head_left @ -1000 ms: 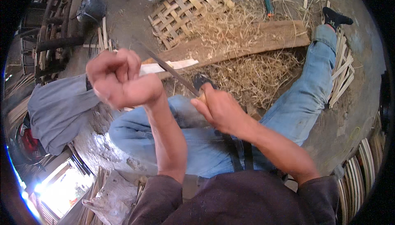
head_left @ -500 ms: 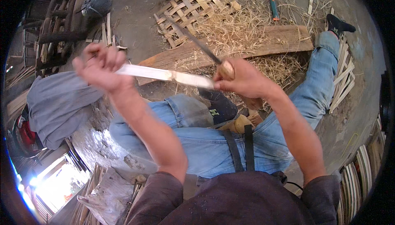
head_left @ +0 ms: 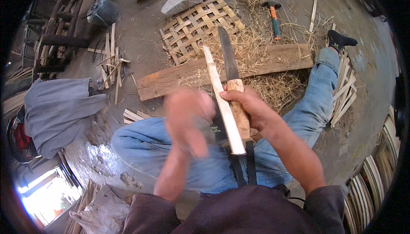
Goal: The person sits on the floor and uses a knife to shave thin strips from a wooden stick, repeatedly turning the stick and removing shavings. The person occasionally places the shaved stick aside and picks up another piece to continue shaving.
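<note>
My right hand (head_left: 250, 105) is closed round the pale wooden handle of a knife (head_left: 228, 54), whose dark blade points away from me. Its thumb also presses a flat, pale wooden strip (head_left: 228, 120) against the handle, so strip and knife lie nearly side by side. The strip's far end rises past the plank, and its near end comes down over my lap. Just left of the strip, my left hand (head_left: 188, 118) is smeared by motion and apart from it; its finger shape is unclear.
Ahead lies a wooden plank (head_left: 171, 78) with curly shavings (head_left: 273, 86) around it. Beyond are a woven panel (head_left: 192, 24), a grey stone (head_left: 183, 0) and a hammer (head_left: 274, 22). Loose strips (head_left: 112, 63) lie left; more strips (head_left: 344, 88) sit beside my outstretched leg. A grey cloth (head_left: 60, 110) is far left.
My left hand has let go of the strip and come nearer my body. The strip and knife have swung to point away from me, both in my right hand.
</note>
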Motion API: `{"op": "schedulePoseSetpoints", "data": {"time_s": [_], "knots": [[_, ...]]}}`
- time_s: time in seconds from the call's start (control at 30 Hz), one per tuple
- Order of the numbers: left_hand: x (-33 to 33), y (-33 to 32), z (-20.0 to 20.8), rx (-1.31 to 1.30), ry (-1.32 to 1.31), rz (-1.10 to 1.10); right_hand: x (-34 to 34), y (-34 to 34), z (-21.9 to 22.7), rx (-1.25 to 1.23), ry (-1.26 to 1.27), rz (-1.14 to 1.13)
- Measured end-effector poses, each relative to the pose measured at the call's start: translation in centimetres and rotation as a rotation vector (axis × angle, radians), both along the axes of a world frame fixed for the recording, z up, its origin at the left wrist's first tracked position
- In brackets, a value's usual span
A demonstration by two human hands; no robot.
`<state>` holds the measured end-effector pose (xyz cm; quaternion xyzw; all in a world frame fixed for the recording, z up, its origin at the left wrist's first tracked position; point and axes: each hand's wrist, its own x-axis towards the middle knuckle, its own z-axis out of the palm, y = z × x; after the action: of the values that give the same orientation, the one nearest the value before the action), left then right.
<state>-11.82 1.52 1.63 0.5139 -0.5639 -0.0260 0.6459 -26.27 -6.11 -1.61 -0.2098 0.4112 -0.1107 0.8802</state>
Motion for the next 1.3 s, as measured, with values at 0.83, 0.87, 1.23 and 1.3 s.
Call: {"op": "schedulePoseSetpoints", "data": {"time_s": [0.83,0.87,1.23,1.3], "knots": [[2.5,-8.8,0.9,-0.131,0.311,0.094,-0.8,2.9,-5.3,-1.146,0.489,0.515],[2.9,-9.1,0.8,-0.134,0.319,0.098,-0.3,2.7,-4.3,-1.13,0.463,0.491],[3.3,-11.2,1.2,-0.148,0.335,0.17,1.3,0.8,-3.0,-1.1,0.363,0.448],[3.1,-10.6,0.4,-0.141,0.337,0.126,0.7,2.4,-4.7,-1.063,0.425,0.411]]}}
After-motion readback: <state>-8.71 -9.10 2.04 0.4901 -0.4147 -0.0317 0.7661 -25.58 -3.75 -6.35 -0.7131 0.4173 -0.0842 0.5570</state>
